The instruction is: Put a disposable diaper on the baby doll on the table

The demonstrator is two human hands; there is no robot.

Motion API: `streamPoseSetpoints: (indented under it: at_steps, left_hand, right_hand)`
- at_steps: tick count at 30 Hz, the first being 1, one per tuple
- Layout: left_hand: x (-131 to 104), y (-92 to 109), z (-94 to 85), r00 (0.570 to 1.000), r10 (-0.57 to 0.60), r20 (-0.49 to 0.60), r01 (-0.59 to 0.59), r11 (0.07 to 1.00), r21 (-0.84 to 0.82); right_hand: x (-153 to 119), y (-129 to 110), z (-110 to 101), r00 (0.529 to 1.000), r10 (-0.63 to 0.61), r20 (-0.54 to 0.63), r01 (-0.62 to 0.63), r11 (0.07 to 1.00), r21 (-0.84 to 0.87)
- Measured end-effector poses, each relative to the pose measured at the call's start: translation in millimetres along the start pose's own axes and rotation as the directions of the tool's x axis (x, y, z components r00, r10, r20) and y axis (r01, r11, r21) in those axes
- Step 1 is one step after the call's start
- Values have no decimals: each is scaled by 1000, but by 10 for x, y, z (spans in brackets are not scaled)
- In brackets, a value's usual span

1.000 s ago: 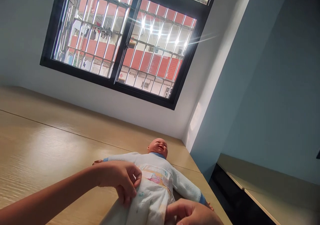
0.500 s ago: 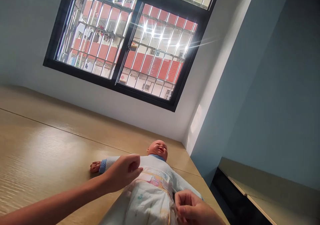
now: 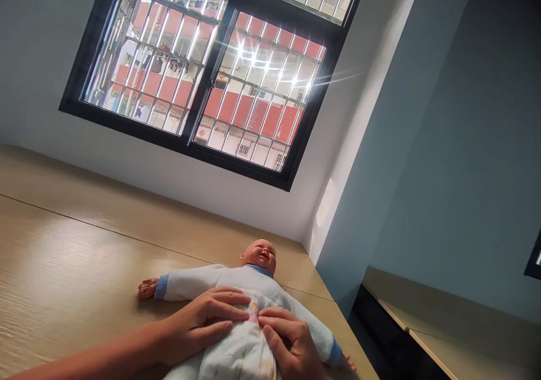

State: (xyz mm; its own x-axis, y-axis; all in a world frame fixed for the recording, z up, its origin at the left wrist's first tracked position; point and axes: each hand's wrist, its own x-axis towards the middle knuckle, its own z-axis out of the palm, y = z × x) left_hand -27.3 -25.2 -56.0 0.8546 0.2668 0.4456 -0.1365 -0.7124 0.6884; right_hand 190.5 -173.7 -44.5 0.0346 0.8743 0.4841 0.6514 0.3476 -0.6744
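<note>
A baby doll (image 3: 258,256) in a white top with blue cuffs and collar lies on its back on the wooden table. Around its waist is a white diaper (image 3: 236,353) with a coloured strip at the front. My left hand (image 3: 211,318) rests on the diaper's left front, its fingers stretched out flat with the tips near the strip. From the other side, my right hand (image 3: 291,337) has bent fingers and thumb at the diaper's front edge, closed on it. The two hands' fingertips nearly meet over the belly. The doll's legs are mostly hidden.
The table (image 3: 76,256) has a seam across it and meets the wall at the back. A barred window (image 3: 198,109) lets in bright light above. At the right, past the table's edge, stands a lower wooden surface (image 3: 456,318) with a dark side.
My left hand has come down from above the doll's chest, opening flat on the diaper. My right hand has moved from the diaper's right side in to its front middle. The view shifted slightly.
</note>
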Motion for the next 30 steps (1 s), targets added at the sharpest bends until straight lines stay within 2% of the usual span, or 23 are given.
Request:
streamPoseSetpoints:
  at_steps: [5, 7, 10, 12, 15, 18, 23, 27, 30]
  left_hand:
    - [-4, 35, 6, 1000, -21, -9, 21, 999, -35]
    - [-21, 18, 8, 1000, 1, -13, -2, 999, -44]
    - [-59, -8, 10, 998, 15, -55, -17, 999, -46]
    - [-88, -14, 13, 995, 4, -101, -8, 999, -40]
    - [-120, -11, 24, 989, -30, -143, 26, 999, -27]
    - [-134, -13, 38, 985, -47, -169, 45, 999, -17]
    - [-165, -31, 17, 984, -41, -171, 35, 999, -36]
    - [-199, -28, -50, 992, 28, -120, -39, 995, -92]
    - [-206, -29, -72, 994, 30, -106, -42, 993, -108]
  right_hand:
    - [19, -3, 1, 999, 24, 47, -22, 999, -41]
    - [9, 24, -4, 1000, 26, -1, -26, 999, -31]
    - [-21, 74, -26, 996, -34, -83, 30, 998, -47]
    - [-49, 114, -54, 993, -68, -92, 56, 991, -121]
    - [-89, 206, -90, 991, -42, -127, 8, 965, -262]
    - [-113, 339, -85, 992, -12, -128, -30, 945, -326]
    - [-144, 488, -77, 996, -12, -86, -14, 954, -299]
    - [-207, 435, -127, 998, 28, -64, -44, 964, -262]
    - [-253, 373, -162, 996, 53, -67, -68, 970, -235]
